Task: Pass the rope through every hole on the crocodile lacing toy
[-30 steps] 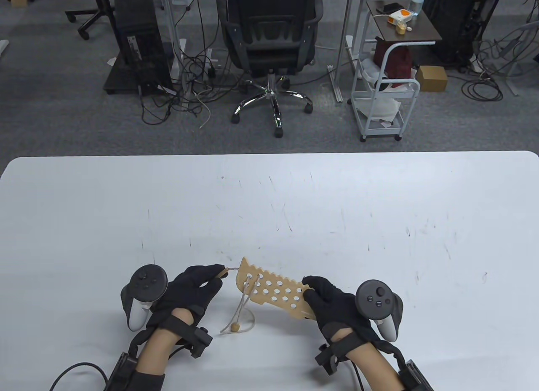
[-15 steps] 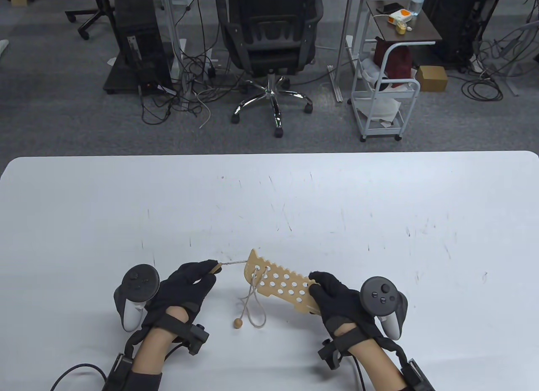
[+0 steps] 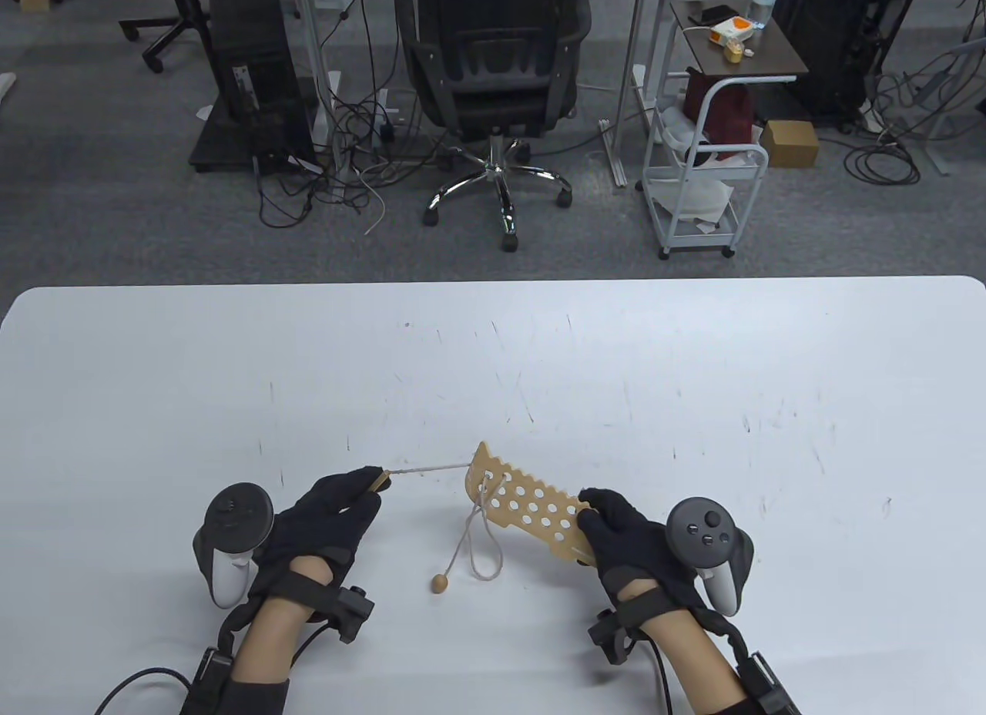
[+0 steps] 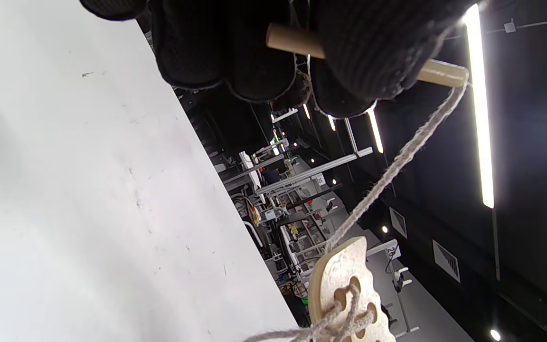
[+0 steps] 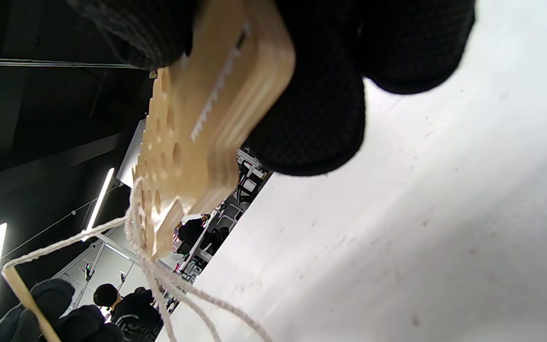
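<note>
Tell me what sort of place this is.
Probably an office or lab workspace: a white table on grey carpet, a black swivel chair, a computer tower with loose cables, and a wheeled cart.

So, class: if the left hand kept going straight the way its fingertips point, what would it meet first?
Probably the wooden crocodile board, at its near end. The left hand points right along the taut rope toward it, with only bare table below; depth is uncertain.
</note>
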The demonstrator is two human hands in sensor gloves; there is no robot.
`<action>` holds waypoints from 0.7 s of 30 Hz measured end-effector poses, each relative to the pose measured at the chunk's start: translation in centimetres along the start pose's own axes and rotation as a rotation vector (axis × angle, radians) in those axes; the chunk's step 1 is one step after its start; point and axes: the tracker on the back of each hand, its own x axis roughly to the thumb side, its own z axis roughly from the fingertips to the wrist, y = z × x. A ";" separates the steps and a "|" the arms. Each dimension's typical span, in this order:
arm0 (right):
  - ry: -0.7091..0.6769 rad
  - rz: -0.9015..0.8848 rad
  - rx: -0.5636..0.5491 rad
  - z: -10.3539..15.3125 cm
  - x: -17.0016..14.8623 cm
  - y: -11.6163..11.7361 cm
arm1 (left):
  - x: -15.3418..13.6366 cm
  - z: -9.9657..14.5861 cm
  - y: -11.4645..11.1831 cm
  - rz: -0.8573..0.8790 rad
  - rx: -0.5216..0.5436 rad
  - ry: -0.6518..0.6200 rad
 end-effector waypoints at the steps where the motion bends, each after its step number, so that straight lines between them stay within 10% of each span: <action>1: 0.004 0.003 -0.005 -0.1 -0.1 -0.1 | 0.0 0.0 0.1 0.005 0.006 -0.001; 21: 0.079 0.007 -0.049 -0.6 -1.2 -1.1 | 0.1 0.5 1.9 0.086 0.072 -0.017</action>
